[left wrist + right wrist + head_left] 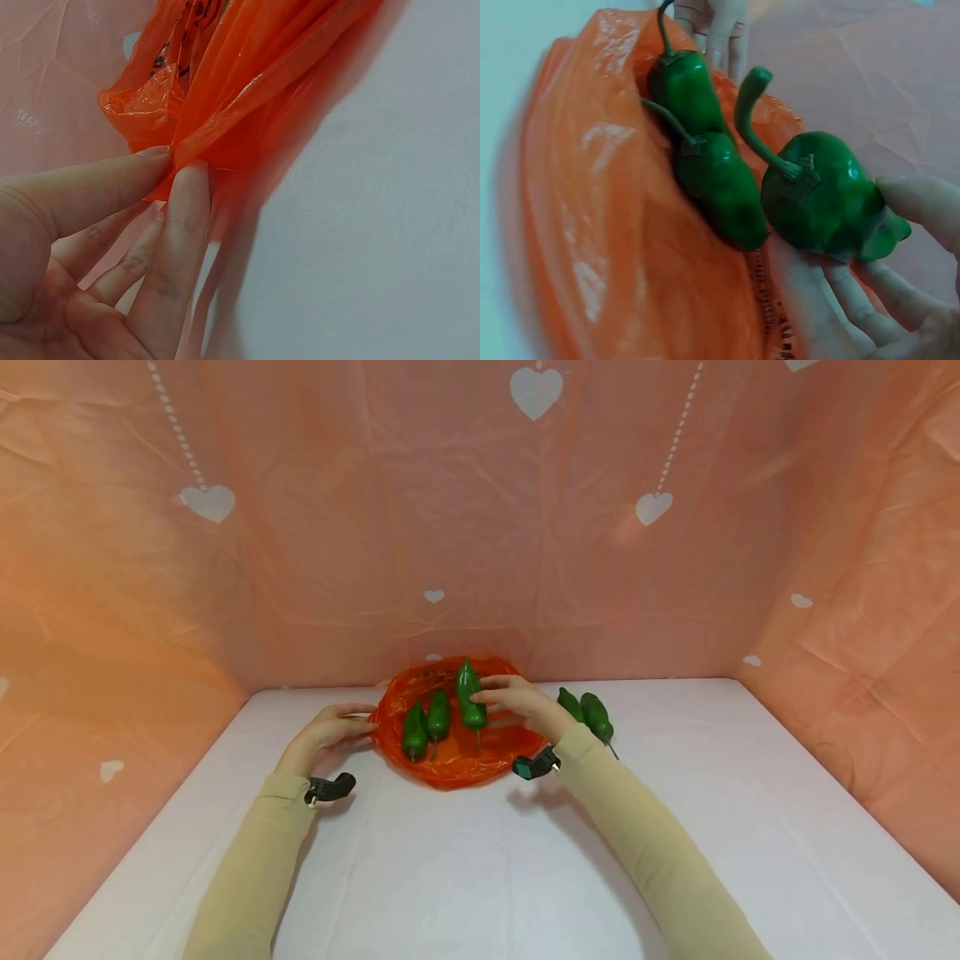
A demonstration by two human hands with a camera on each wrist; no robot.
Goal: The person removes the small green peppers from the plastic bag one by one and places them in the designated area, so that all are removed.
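An orange-red plastic bag (pixel 465 768) lies spread with its mouth open at the far middle of the table. Two green peppers (pixel 415 731) rest side by side inside it, stems toward the near edge. Over the bag's right part my right hand (pixel 517 700) holds another green pepper (pixel 472 697) between thumb and fingers, its stem pointing down in the head view. At the bag's left rim, my left hand (pixel 330 731) pinches the plastic edge (pixel 195 142) between thumb and index finger.
Two more green peppers (pixel 597 718) lie on the white table (pixel 450 868) right of the bag, partly behind my right wrist. A pink-orange curtain with white hearts (pixel 465 527) encloses the back and sides. Black wrist cameras (pixel 330 788) sit on both wrists.
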